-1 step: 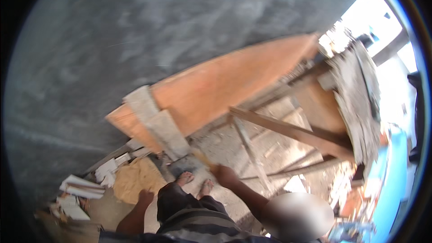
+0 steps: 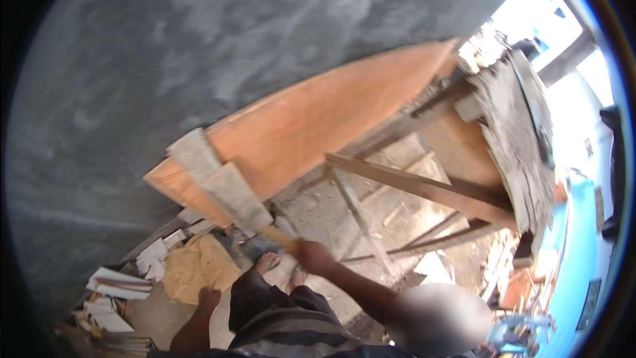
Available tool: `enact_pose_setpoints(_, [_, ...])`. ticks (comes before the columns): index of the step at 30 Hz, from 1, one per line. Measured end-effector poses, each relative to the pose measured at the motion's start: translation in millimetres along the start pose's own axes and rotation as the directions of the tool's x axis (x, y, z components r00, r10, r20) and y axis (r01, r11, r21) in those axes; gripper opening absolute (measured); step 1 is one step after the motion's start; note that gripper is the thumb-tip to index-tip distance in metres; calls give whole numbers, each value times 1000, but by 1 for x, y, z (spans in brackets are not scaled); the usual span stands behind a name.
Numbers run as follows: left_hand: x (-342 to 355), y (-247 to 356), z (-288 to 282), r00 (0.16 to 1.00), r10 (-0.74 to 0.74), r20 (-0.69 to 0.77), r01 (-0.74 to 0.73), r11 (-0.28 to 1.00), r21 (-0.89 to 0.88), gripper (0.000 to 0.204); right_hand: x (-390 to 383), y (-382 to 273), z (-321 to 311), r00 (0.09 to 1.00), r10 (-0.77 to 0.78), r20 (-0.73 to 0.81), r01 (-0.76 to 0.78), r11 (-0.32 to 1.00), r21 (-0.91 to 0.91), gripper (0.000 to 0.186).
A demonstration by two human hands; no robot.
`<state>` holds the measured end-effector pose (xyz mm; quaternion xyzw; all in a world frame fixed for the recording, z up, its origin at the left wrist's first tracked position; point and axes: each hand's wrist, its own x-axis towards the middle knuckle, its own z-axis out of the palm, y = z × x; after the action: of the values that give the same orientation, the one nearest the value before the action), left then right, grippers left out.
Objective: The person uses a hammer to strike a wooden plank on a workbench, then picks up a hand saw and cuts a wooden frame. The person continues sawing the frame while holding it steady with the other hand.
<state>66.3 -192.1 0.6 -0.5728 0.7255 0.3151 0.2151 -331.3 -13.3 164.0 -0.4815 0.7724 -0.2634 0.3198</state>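
My right hand (image 2: 310,256), in front of me, is closed around a yellowish wooden handle (image 2: 277,237). Its far end points up and left toward the grey boards; blur keeps me from telling what tool it belongs to. Two short grey boards (image 2: 235,189) lie overlapping across the near end of a long orange-brown wooden panel (image 2: 298,119), which leans along a dark wall. My left hand (image 2: 209,296) hangs low at the left, its fingers curled and small in view. Whatever it holds, if anything, is hidden. A crumpled tan sheet (image 2: 199,266) lies on the floor just beyond it.
A wooden frame with a slanting brace (image 2: 424,189) stands at the right, beside a weathered, splintered board (image 2: 513,126). White broken pieces (image 2: 119,282) lie at the lower left by the dark grey wall (image 2: 132,93). Wood scraps (image 2: 497,272) lie near the blue wall (image 2: 573,238).
The whole view has shifted slightly, so the surroundings sit a little farther left. My right hand and the wooden handle have moved left. Both hands keep their grip shape.
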Motion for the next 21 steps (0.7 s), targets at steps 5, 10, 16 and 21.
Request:
enact_pose_setpoints(5, [-45,-59,58,870,492,-35,-457,831,317,18,36,-96,3,811,-566,147,562,824,69,46])
enact_pose_setpoints(10, [-109,-120,96,815,571,100,-479,566,671,10,56,9,-111,940,-181,288,245,948,-204,37])
enact_pose_setpoints(16, [-169,-182,103,991,-36,128,-14,928,373,12,59,188,-90,741,670,-57,-672,739,-45,73])
enact_pose_setpoints(21, [-108,-141,94,920,374,118,-379,772,510,16,42,49,-1,987,40,156,-31,998,-58,35])
